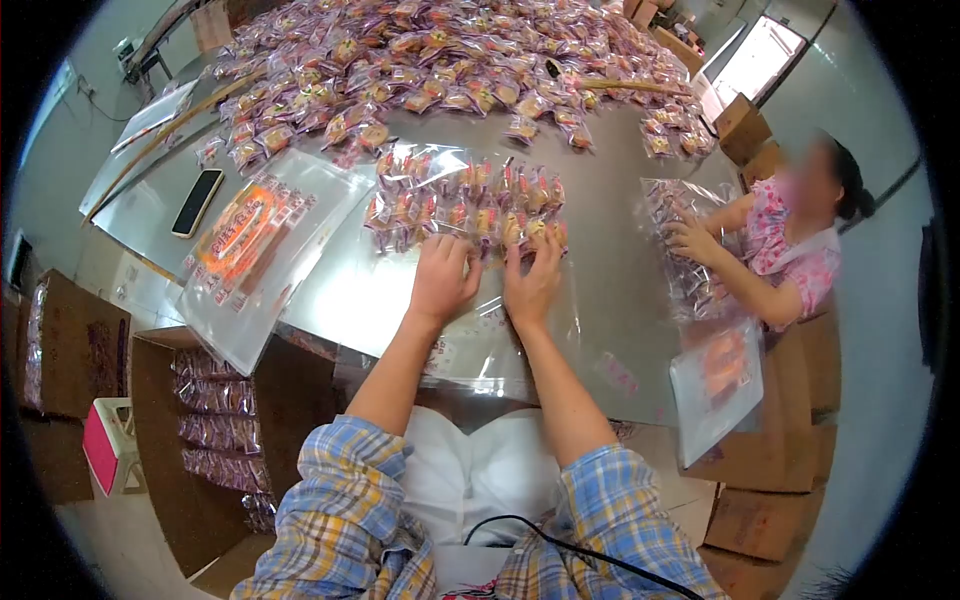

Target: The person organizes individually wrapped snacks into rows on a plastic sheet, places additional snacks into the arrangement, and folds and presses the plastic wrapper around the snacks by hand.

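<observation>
Rows of small wrapped snacks [460, 195] lie inside a large clear bag [485, 345] on the metal table. At the near left edge of these rows is my left hand [447, 278], its fingers curled together; what they pinch, if anything, is too small to make out. My right hand [533, 280] touches the near right part of the rows, thumb and fingers apart over the wrapped pieces. The open end of the bag spreads beneath my wrists toward the table's front edge.
A heap of wrapped snacks [400, 60] covers the far side. To the left are a phone [198, 203], flat printed bags [250, 240] and a packed carton [290, 420]. At right, a co-worker [790, 240] handles another filled bag [690, 260] beside stacked bags [715, 385].
</observation>
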A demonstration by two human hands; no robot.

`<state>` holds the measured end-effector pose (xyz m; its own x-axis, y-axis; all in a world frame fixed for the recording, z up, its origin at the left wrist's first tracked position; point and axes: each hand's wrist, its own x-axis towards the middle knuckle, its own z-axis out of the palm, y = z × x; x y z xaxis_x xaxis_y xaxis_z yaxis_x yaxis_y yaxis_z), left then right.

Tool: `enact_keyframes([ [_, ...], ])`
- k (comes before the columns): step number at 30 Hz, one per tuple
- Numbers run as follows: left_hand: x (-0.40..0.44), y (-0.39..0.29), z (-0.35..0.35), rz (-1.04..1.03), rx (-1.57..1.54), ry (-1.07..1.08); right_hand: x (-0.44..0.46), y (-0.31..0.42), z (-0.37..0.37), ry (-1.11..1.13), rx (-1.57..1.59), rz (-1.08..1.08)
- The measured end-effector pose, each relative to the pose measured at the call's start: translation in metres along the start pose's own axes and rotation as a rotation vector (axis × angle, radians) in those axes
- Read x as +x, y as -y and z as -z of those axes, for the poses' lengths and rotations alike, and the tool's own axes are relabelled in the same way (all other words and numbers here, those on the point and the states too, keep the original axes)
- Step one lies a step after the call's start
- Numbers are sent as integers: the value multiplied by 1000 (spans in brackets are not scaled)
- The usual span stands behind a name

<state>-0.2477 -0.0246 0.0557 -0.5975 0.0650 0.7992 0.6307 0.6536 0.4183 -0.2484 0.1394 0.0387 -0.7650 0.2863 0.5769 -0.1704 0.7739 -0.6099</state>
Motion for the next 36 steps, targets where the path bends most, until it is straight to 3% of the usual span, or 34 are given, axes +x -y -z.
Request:
enact_keyframes([
  [5, 5, -5, 4, 2, -9, 40, 0, -2, 6, 40, -37, 4],
  [11, -3, -3, 2, 95, 162, -194, -1, 5, 6, -16, -33, 26],
  [17, 3, -8, 9, 136, 243, -7, 1, 4, 7, 22, -40, 11],
  [26, -1, 2, 5, 83, 279, -21, -1, 6, 8, 9, -51, 24],
  [29, -4, 6, 1, 192, 178, -89, -1, 6, 8, 12, -52, 22],
  [36, 12, -7, 7, 114, 193, -251, -1, 5, 6, -33, -45, 45],
])
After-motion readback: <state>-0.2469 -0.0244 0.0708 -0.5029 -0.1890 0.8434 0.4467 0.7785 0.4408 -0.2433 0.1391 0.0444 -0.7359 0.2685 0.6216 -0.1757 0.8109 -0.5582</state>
